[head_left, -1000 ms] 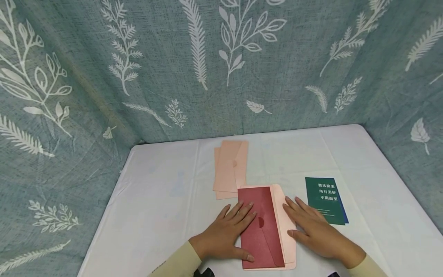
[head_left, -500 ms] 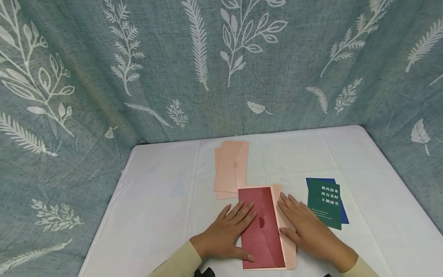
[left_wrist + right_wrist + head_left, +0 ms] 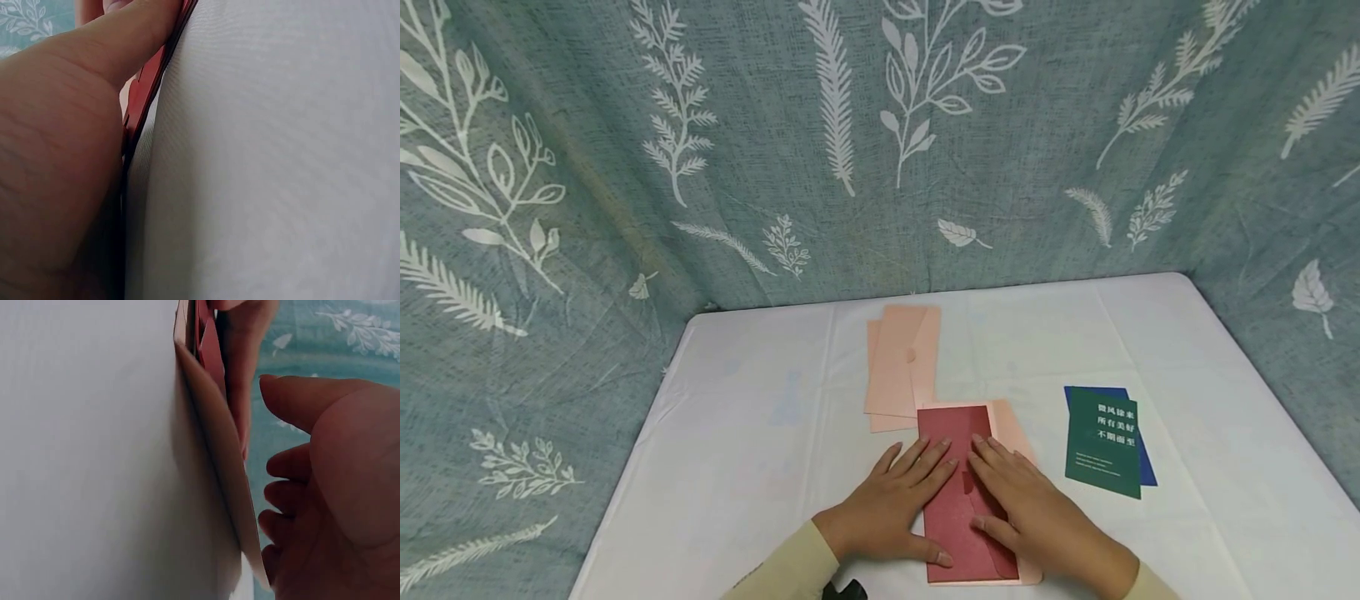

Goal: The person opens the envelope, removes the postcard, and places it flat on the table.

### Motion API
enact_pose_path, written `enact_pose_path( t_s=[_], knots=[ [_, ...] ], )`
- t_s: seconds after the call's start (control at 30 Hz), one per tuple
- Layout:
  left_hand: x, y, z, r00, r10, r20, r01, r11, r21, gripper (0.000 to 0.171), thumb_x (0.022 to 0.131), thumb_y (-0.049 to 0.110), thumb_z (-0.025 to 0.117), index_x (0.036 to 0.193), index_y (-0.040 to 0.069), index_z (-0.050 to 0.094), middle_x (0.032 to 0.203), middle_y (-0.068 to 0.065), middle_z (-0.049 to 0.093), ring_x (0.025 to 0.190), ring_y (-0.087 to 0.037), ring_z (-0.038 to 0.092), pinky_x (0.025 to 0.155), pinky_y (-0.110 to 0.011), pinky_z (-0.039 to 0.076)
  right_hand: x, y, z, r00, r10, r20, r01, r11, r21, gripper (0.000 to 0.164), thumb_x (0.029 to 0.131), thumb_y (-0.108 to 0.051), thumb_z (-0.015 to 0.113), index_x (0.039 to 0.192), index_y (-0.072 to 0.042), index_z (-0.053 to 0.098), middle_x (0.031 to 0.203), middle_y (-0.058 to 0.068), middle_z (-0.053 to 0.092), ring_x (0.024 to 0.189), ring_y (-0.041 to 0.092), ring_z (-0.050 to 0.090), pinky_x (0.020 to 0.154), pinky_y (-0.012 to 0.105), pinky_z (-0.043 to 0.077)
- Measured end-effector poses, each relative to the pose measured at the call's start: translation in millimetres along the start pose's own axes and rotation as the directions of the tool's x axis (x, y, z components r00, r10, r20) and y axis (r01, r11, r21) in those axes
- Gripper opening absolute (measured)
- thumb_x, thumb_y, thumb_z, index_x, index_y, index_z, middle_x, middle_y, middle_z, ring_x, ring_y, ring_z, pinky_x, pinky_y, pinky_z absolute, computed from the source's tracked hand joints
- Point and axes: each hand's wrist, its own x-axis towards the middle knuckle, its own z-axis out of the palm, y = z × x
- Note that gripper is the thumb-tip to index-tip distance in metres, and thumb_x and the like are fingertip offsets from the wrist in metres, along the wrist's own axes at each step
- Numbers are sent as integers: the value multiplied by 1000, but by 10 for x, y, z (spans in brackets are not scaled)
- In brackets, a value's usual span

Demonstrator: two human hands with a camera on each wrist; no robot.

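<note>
A dark red envelope [image 3: 947,423] lies on a larger pale pink envelope [image 3: 1009,423], whose opened flap sticks out along the right side. My left hand [image 3: 895,508] rests spread on the red envelope's left half, its thumb near the lower edge. Over the right half is my right hand [image 3: 1037,512], fingers straight and fingertips close to the round tab. In the right wrist view, the pink flap [image 3: 219,431] rises at a slant off the table, with my right hand beside it. The left wrist view shows the red envelope's edge [image 3: 147,81] under my left hand.
Behind the red envelope lie two overlapping pink envelopes [image 3: 898,358]. To the right, a green card with white lettering [image 3: 1101,450] partly covers a blue card [image 3: 1146,471]. A white cloth [image 3: 760,400] covers the table, and a leaf-patterned curtain [image 3: 850,233] hangs around it.
My right hand has slid left from the pink flap onto the red envelope. The green card has shifted and turned, showing more of the blue card. My left hand stays put.
</note>
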Motion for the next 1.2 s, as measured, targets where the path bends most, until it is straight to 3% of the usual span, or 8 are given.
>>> enact_pose_path(
  t_s=[0.3, 0.6, 1.2],
  knots=[
    [5, -8, 5, 1000, -9, 1, 9, 1000, 16, 115, 92, 87, 57, 176, 19, 19, 182, 2, 3, 166, -24, -1, 128, -57, 8, 8, -31, 129, 999, -40, -11, 40, 998, -49, 90, 104, -57, 67, 165, 4, 40, 173, 19, 33, 160, 40, 27, 123, 60, 27],
    [6, -3, 1, 1000, -5, 0, 5, 1000, 16, 116, 92, 86, 59, 176, 18, 19, 183, 2, 3, 166, -24, -1, 128, -57, 8, -18, -54, 142, 998, -63, -21, 60, 991, -117, 88, 106, -56, 66, 165, 4, 41, 173, 19, 34, 161, 39, 26, 124, 59, 26],
    [23, -6, 13, 1000, -4, 6, 4, 1000, 3, 117, 91, 86, 60, 176, 18, 19, 183, 2, 1, 166, -25, -1, 128, -57, 9, -25, 2, 144, 1000, -23, 12, 23, 998, -55, 85, 105, -54, 67, 167, -1, 41, 175, 12, 32, 163, 34, 20, 125, 58, 22]
  ],
)
